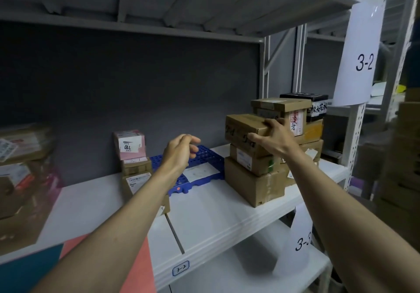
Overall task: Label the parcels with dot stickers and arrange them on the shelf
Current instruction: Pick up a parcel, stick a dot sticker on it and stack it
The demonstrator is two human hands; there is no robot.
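Head view, right of centre: right hand [273,138] grips the top brown parcel [244,126] on a stack; left hand [179,151] hovers loosely curled, empty, above the white shelf [216,213].

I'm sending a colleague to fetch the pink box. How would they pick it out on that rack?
Go to the white shelf marked 3-2. Left of the blue perforated tray stands a short stack of brown cartons. The pink box tops it, the only pink parcel there, with a white label.
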